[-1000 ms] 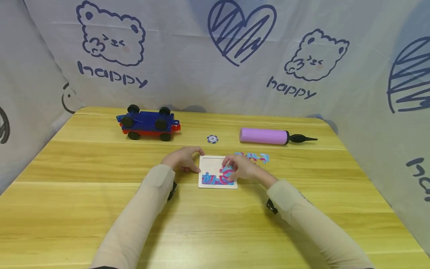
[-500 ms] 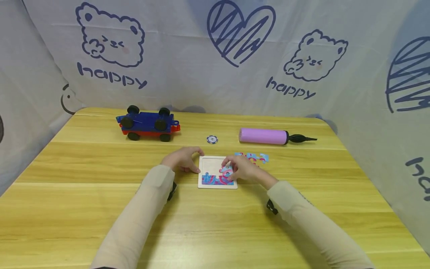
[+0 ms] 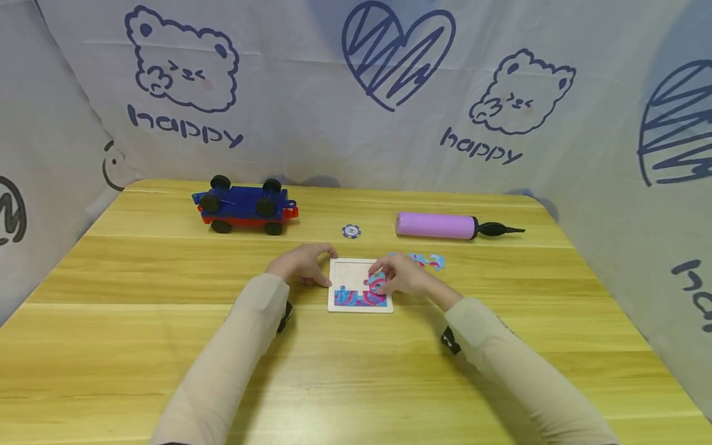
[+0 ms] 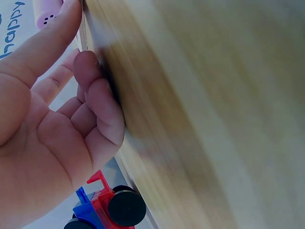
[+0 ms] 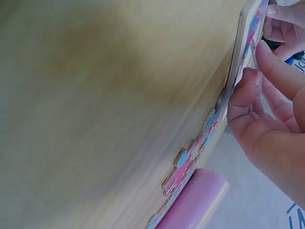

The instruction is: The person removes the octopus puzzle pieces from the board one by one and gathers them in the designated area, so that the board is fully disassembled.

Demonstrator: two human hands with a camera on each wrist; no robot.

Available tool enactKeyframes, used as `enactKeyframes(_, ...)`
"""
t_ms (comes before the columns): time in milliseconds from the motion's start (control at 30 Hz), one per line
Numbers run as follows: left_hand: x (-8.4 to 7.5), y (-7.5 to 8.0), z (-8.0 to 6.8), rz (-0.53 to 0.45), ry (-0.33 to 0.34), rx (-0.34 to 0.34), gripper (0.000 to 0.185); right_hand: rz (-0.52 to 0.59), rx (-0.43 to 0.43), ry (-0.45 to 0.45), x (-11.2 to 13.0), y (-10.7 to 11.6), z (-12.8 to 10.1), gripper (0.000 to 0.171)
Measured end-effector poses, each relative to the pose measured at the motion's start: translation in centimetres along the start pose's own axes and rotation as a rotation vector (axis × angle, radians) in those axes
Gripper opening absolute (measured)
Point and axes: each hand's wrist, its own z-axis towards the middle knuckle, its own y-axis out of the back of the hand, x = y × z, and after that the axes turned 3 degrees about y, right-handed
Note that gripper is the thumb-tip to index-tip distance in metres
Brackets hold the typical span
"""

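A square white jigsaw tray (image 3: 360,309) lies on the table in the head view, its lower row filled with blue, purple and pink pieces. My left hand (image 3: 300,262) holds the tray's upper left corner, thumb on the left side and index finger at the top. Over the tray's right side, my right hand (image 3: 405,276) pinches a blue-and-pink puzzle piece (image 3: 376,282) between thumb and fingers, partly hidden by them. Bare tray bottom shows at the upper left. Loose puzzle pieces (image 3: 435,262) lie beyond the right hand; the right wrist view shows several connected pieces (image 5: 183,164).
Behind the tray lies a blue-and-white poker chip (image 3: 351,231). A blue-and-red toy wagon (image 3: 245,204) rests wheels-up at the back left. At the back right is a purple hand pump (image 3: 436,225) with a black nozzle. White cloth hangs behind the table (image 3: 356,383).
The piece under the right fingers has turned slightly and shifts a little within the tray's right side. The right hand moves marginally; the left hand and tray stay put.
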Motion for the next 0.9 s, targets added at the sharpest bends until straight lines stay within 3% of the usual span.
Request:
enactKeyframes(333,-0.2,0.0,0.0,-0.006,0.014,0.010,0.056,0.189,-0.036,-0.046,-0.5,0.7,-0.2,0.033)
enactKeyframes(900,0.0,0.1,0.0,0.000,0.015,0.008,0.055,0.397,-0.076,-0.066,-2.0,2.5,-1.9,0.035)
